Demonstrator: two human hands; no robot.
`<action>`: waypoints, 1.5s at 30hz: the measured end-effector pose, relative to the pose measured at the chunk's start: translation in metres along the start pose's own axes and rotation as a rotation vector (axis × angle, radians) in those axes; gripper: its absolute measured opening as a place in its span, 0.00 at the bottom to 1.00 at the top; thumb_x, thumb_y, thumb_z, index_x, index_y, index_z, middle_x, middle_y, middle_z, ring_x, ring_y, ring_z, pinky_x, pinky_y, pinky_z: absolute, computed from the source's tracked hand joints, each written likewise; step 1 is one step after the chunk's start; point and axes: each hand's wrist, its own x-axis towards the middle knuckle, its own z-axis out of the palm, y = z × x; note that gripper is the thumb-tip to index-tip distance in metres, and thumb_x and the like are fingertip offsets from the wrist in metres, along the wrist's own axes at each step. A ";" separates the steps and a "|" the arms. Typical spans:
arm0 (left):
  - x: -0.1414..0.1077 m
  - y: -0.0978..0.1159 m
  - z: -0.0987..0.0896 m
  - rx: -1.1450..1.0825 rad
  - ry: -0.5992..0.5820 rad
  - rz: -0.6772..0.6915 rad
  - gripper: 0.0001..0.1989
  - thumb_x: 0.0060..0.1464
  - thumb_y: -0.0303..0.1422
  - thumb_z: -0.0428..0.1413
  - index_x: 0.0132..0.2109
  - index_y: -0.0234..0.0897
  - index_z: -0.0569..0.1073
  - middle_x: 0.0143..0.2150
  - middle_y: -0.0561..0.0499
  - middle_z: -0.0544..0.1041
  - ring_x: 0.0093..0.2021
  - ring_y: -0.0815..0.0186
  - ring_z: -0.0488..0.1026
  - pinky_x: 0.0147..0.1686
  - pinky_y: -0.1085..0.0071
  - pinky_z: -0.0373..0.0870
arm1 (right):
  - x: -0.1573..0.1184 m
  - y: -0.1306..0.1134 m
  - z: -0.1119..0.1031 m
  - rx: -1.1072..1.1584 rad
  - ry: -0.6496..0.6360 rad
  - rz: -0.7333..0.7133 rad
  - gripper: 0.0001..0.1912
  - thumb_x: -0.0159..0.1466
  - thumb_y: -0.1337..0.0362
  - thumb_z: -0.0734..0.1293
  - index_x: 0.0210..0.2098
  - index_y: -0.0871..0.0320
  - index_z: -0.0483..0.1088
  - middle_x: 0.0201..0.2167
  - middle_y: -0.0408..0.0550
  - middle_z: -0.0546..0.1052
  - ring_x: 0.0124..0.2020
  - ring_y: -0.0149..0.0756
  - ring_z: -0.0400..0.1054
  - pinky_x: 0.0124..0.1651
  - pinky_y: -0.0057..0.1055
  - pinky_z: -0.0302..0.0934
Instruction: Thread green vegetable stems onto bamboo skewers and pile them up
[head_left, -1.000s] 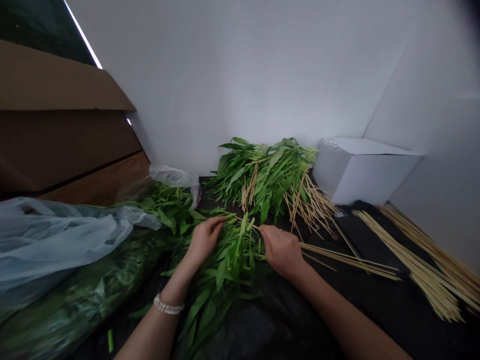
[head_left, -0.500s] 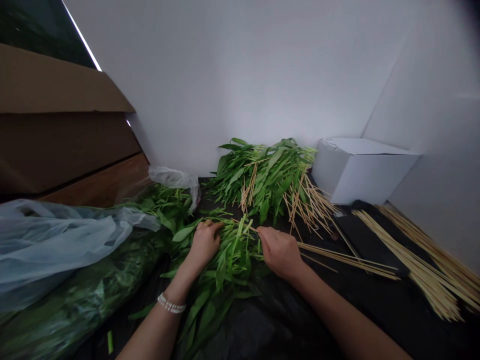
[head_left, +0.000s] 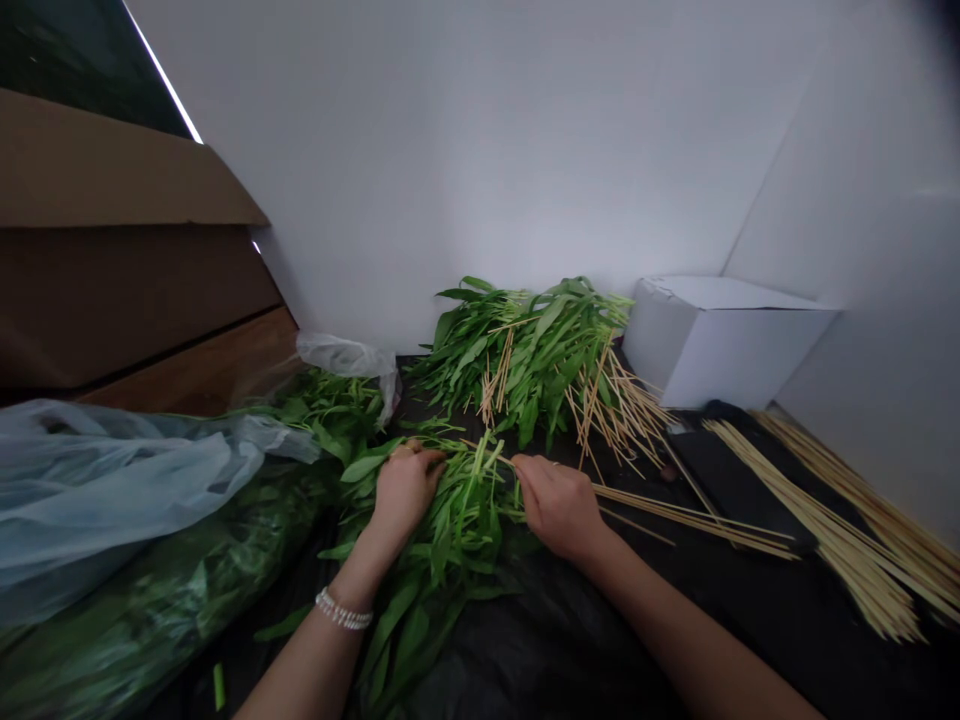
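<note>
My right hand [head_left: 561,500] pinches a thin wooden skewer [head_left: 505,459] that runs leftward through pale green stems. Those stems belong to leafy greens [head_left: 471,520], likely water spinach, which hang down between my hands. At the left side of this bunch, my left hand [head_left: 406,487] is closed with its fingertips among the leaves. What it pinches is hidden behind the fingers. Several loose skewers [head_left: 694,517] lie just right of my right hand. Beyond both hands, more bunches of greens [head_left: 525,345] rest in a pile, with skewers [head_left: 616,395] sticking out of it.
Clear plastic bags [head_left: 142,490] with greens cover the left side. A cardboard box [head_left: 112,290] stands behind them, and a white box [head_left: 731,335] sits by the wall at back right. Long skewers [head_left: 832,540] lie at right, partly over a black item [head_left: 739,475]. Black plastic sheeting [head_left: 555,640] spreads underneath.
My left hand has shifted very slightly left and toward me, its fingers still closed. The right hand and the skewer stay almost in place.
</note>
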 end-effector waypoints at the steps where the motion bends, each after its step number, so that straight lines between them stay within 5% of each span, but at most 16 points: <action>1: 0.000 0.001 -0.003 -0.006 0.092 0.010 0.10 0.57 0.36 0.56 0.41 0.42 0.81 0.40 0.44 0.78 0.42 0.55 0.73 0.42 0.63 0.68 | 0.000 0.000 0.000 -0.002 0.000 0.000 0.13 0.68 0.69 0.56 0.41 0.61 0.71 0.28 0.46 0.74 0.26 0.32 0.66 0.31 0.30 0.53; 6: 0.000 0.006 -0.019 -0.202 0.546 0.023 0.08 0.57 0.37 0.57 0.40 0.42 0.81 0.49 0.46 0.78 0.51 0.53 0.70 0.52 0.56 0.63 | -0.001 0.000 0.001 0.002 0.003 0.000 0.12 0.69 0.69 0.56 0.42 0.62 0.71 0.29 0.46 0.74 0.27 0.32 0.67 0.32 0.30 0.53; 11: 0.002 0.007 -0.011 -0.683 0.353 -0.044 0.11 0.55 0.38 0.59 0.40 0.36 0.79 0.37 0.47 0.82 0.38 0.60 0.77 0.43 0.64 0.71 | -0.001 0.000 0.002 0.003 -0.013 0.003 0.13 0.69 0.69 0.55 0.41 0.61 0.71 0.27 0.45 0.73 0.26 0.32 0.66 0.31 0.31 0.52; 16: 0.001 0.010 -0.001 -0.876 0.219 -0.093 0.14 0.54 0.39 0.59 0.43 0.35 0.80 0.41 0.46 0.83 0.41 0.58 0.78 0.45 0.64 0.73 | -0.001 0.000 0.002 -0.019 -0.038 -0.004 0.13 0.69 0.69 0.55 0.41 0.60 0.71 0.26 0.44 0.72 0.25 0.32 0.65 0.30 0.31 0.51; 21: -0.001 0.014 -0.016 -0.585 0.473 0.061 0.09 0.56 0.36 0.58 0.42 0.40 0.81 0.50 0.45 0.79 0.51 0.56 0.73 0.55 0.57 0.65 | -0.002 0.000 0.003 -0.034 -0.050 -0.001 0.13 0.69 0.69 0.55 0.40 0.60 0.71 0.25 0.44 0.71 0.25 0.31 0.65 0.29 0.31 0.50; 24: -0.002 0.014 -0.022 -0.515 0.609 0.040 0.08 0.54 0.36 0.60 0.40 0.41 0.81 0.49 0.45 0.79 0.51 0.56 0.73 0.55 0.56 0.64 | -0.002 0.000 0.003 -0.027 -0.052 -0.005 0.13 0.68 0.69 0.56 0.41 0.60 0.71 0.26 0.44 0.72 0.25 0.31 0.65 0.30 0.31 0.50; 29: 0.003 0.011 -0.016 -0.972 0.330 -0.188 0.16 0.49 0.41 0.62 0.41 0.34 0.79 0.36 0.46 0.82 0.36 0.60 0.78 0.40 0.64 0.74 | -0.002 -0.001 0.003 -0.003 -0.037 -0.014 0.13 0.68 0.69 0.55 0.42 0.60 0.71 0.26 0.44 0.72 0.25 0.31 0.65 0.30 0.30 0.51; 34: 0.004 0.017 -0.015 -1.279 0.079 -0.275 0.23 0.43 0.43 0.66 0.44 0.33 0.79 0.40 0.43 0.83 0.38 0.59 0.79 0.43 0.64 0.74 | -0.003 0.000 0.004 0.000 -0.042 -0.009 0.13 0.68 0.69 0.56 0.43 0.61 0.71 0.27 0.45 0.73 0.26 0.31 0.66 0.31 0.30 0.52; 45: 0.002 0.020 -0.018 -1.362 0.014 -0.308 0.20 0.39 0.41 0.69 0.39 0.35 0.81 0.36 0.45 0.84 0.36 0.62 0.79 0.44 0.65 0.73 | -0.002 0.000 0.004 -0.010 -0.034 -0.011 0.13 0.68 0.70 0.56 0.44 0.61 0.71 0.27 0.45 0.73 0.26 0.31 0.66 0.30 0.29 0.53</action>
